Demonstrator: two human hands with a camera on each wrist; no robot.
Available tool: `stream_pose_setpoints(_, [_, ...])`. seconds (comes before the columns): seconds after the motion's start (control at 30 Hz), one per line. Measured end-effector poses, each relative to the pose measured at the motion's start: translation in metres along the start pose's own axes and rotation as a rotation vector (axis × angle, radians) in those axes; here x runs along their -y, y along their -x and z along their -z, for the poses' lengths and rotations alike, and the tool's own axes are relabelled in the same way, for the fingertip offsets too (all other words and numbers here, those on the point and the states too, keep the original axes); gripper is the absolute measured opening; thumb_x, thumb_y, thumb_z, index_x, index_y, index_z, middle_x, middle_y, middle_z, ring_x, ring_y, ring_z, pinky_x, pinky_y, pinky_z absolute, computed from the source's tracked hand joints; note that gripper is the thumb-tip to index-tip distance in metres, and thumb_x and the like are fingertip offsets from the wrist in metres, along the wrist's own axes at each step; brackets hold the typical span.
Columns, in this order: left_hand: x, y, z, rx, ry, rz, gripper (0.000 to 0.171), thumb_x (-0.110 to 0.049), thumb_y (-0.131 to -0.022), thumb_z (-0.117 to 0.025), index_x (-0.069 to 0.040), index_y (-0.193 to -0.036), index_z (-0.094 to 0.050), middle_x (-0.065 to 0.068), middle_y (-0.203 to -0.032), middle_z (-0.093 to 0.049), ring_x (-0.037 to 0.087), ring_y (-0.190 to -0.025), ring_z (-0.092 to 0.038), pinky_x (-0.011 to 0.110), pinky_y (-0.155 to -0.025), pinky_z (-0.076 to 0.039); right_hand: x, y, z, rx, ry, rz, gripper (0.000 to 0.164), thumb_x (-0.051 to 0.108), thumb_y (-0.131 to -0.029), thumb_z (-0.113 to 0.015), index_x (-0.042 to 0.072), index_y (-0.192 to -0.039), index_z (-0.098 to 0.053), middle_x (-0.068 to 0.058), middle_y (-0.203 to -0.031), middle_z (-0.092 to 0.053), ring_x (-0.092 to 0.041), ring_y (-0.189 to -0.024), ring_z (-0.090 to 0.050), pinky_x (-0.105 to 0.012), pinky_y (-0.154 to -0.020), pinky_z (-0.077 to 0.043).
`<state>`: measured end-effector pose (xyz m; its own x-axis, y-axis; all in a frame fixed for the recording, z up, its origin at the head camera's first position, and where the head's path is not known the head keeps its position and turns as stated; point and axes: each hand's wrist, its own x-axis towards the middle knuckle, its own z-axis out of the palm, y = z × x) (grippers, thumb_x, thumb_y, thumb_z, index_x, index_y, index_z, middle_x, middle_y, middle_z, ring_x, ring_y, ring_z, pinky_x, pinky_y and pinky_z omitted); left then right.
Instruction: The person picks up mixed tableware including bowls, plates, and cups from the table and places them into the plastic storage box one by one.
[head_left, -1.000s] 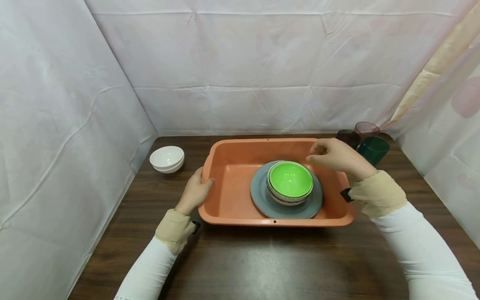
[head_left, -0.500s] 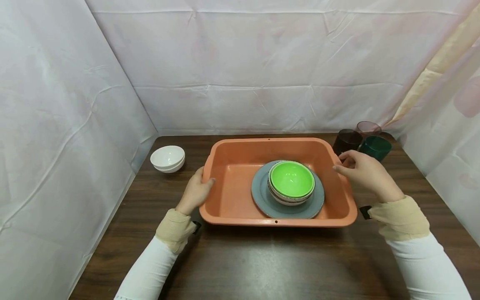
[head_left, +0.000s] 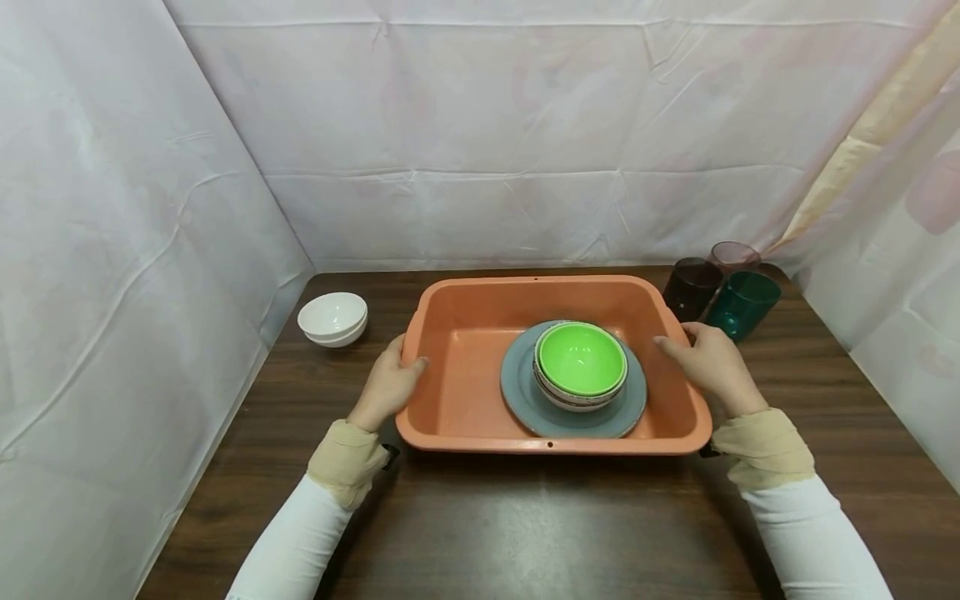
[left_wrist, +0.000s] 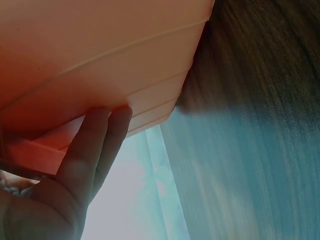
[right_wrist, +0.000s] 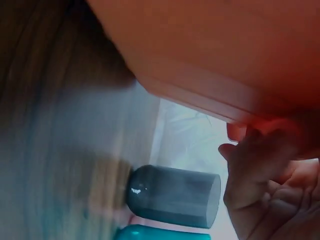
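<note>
An orange plastic basin point(head_left: 468, 392) sits on the table between both hands. Its left rim is gripped by my left hand point(head_left: 388, 383), thumb over the edge; the left wrist view shows fingers point(left_wrist: 86, 155) against the outer wall. At the opposite end my right hand point(head_left: 712, 367) holds the right rim, thumb inside and fingers point(right_wrist: 257, 165) outside below the lip. Within the basin, toward the right, lies a grey-blue plate point(head_left: 517, 387). A bright green bowl point(head_left: 582, 358) tops a small stack of bowls on that plate.
Two nested white bowls point(head_left: 333, 317) stand left of the basin. Behind my right hand are a dark cup point(head_left: 688, 292), a green cup point(head_left: 742, 307) and a pinkish clear glass point(head_left: 735, 254). White cloth point(head_left: 480, 142) hangs along the back and sides of the dark wooden table point(head_left: 540, 525).
My right hand has come from above the basin's right part, out past the edge, then onto the right rim. The left hand has kept its hold.
</note>
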<state>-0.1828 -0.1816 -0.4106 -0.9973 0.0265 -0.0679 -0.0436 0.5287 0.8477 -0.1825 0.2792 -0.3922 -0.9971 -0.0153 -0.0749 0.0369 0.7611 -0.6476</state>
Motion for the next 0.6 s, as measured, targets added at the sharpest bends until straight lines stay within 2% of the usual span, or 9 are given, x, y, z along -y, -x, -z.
stream_pose_setpoints(0.3, [0.004, -0.001, 0.007, 0.037, -0.026, -0.004, 0.059, -0.016, -0.105, -0.057, 0.009, -0.155, -0.039, 0.031, -0.139, -0.061, 0.039, -0.12, -0.065, 0.051, -0.106, -0.054, -0.001, -0.001, -0.011, -0.045, -0.114, -0.025, 0.057, 0.034, -0.108, -0.053, -0.015, -0.136, -0.058, -0.032, -0.119, -0.068, -0.034, -0.095, -0.07, -0.031, -0.072, -0.057])
stream_pose_setpoints(0.47, [0.0, -0.005, 0.017, 0.073, -0.088, -0.024, 0.059, -0.023, -0.107, -0.055, 0.008, -0.155, -0.041, 0.03, -0.137, -0.061, 0.039, -0.117, -0.067, 0.05, -0.101, -0.056, 0.0, -0.002, -0.013, -0.062, -0.134, -0.032, 0.054, 0.031, -0.107, -0.053, -0.014, -0.136, -0.059, -0.032, -0.118, -0.069, -0.03, -0.092, -0.07, -0.03, -0.071, -0.057])
stream_pose_setpoints(0.6, [-0.006, -0.007, 0.032, 0.02, -0.123, -0.046, 0.058, -0.028, -0.108, -0.051, 0.007, -0.154, -0.044, 0.03, -0.141, -0.061, 0.043, -0.123, -0.064, 0.054, -0.105, -0.053, 0.0, -0.003, -0.012, -0.068, -0.129, -0.023, 0.052, 0.03, -0.107, -0.054, -0.014, -0.134, -0.061, -0.031, -0.115, -0.07, -0.026, -0.086, -0.07, -0.028, -0.068, -0.057])
